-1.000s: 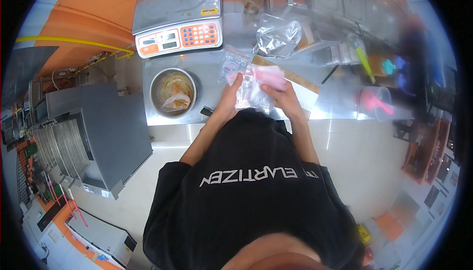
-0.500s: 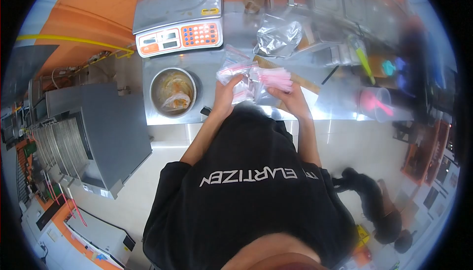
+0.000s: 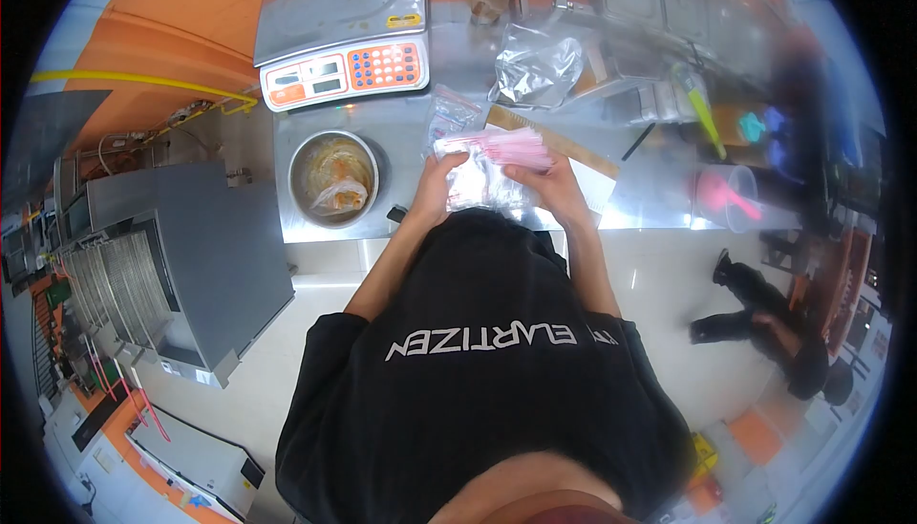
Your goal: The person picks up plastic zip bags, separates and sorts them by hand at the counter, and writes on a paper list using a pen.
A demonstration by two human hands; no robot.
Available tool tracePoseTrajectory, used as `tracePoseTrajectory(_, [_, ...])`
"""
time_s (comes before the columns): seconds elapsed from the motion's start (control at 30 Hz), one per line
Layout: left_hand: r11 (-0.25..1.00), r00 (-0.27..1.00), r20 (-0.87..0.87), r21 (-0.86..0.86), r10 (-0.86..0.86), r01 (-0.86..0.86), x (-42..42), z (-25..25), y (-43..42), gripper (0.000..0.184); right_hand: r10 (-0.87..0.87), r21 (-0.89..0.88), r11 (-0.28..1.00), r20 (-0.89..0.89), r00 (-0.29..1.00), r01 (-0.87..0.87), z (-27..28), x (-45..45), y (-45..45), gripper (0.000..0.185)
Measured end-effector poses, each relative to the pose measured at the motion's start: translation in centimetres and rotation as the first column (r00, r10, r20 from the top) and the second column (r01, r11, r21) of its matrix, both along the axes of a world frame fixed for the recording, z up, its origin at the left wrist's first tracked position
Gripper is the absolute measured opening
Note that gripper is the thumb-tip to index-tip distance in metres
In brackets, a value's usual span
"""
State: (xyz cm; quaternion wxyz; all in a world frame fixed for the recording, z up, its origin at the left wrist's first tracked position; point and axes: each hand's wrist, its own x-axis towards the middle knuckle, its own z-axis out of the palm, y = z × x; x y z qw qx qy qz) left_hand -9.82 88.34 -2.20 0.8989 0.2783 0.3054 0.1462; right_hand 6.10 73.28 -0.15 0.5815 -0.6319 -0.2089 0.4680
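Note:
Above the front of the steel table, my two hands hold a bunch of clear zip bags [image 3: 508,149] whose pink zip edges are fanned along the top. The left end is in my left hand [image 3: 437,187], closed with its thumb over the bags. My right hand [image 3: 556,190] is closed on the right end, the thumb on top. Just beyond my left hand lies a flat clear plastic bag [image 3: 453,111] with a red line. Beyond my right hand lies a brown and white sheet [image 3: 589,175], partly covered by the bags.
A steel pot [image 3: 334,180] with food residue stands left, below a weighing scale [image 3: 344,75]. A clear plastic-covered container [image 3: 537,67] sits behind the bags. Right are a black stick [image 3: 638,142] and a plastic cup [image 3: 732,199] with a pink utensil. Another person [image 3: 769,328] is at far right.
The bags that were apart between my hands now form one bunch. My right hand has moved slightly left. The other person has moved farther right.

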Motion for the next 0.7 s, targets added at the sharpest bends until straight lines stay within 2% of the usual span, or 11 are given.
tracePoseTrajectory(0.1, [0.998, 0.999, -0.017, -0.046, 0.029, -0.03, 0.0, 0.5, -0.1, 0.034, -0.006, -0.022, 1.0, -0.031, 1.0, 0.005, 0.1, 0.2, -0.2, 0.033])
tracePoseTrajectory(0.2, [0.986, 0.987, -0.158, 0.167, 0.043, -0.016, 0.5, 1.1, -0.5, 0.031, 0.021, 0.031, 0.999, -0.053, 0.998, -0.019, 1.3, 0.1, -0.1, 0.033])
tracePoseTrajectory(0.3, [0.903, 0.988, -0.132, 0.428, 0.079, -0.015, 0.7, 0.4, -1.1, 0.029, 0.037, 0.023, 0.999, -0.054, 0.998, -0.035, 0.8, -0.2, 0.1, 0.036])
tracePoseTrajectory(0.4, [0.891, 0.991, -0.12, 0.455, 0.052, 0.009, 0.8, 0.4, -0.8, 0.035, 0.008, -0.031, 0.999, -0.077, 0.997, -0.01, -0.2, -0.4, 0.2, 0.037])
tracePoseTrajectory(0.5, [0.996, 0.992, -0.093, 0.021, 0.084, -0.083, 0.6, 1.2, -0.1, 0.033, -0.104, -0.075, 0.992, -0.084, 0.991, 0.098, -0.3, -0.4, 0.4, 0.037])
tracePoseTrajectory(0.57, [0.994, 0.991, -0.091, 0.053, 0.096, -0.091, 0.6, 1.3, -0.1, 0.035, -0.173, -0.075, 0.983, -0.073, 0.982, 0.167, 0.5, -0.4, 0.4, 0.037])
tracePoseTrajectory(0.6, [0.993, 0.991, -0.092, 0.069, 0.101, -0.095, 0.6, 1.3, 0.0, 0.036, -0.116, -0.053, 0.992, -0.064, 0.991, 0.112, 1.0, -0.3, 0.5, 0.037])
tracePoseTrajectory(0.7, [0.965, 0.977, -0.178, 0.254, 0.118, -0.07, 1.0, 0.1, -0.6, 0.035, 0.014, -0.008, 1.0, -0.03, 0.999, -0.015, 1.6, -0.1, 0.2, 0.038])
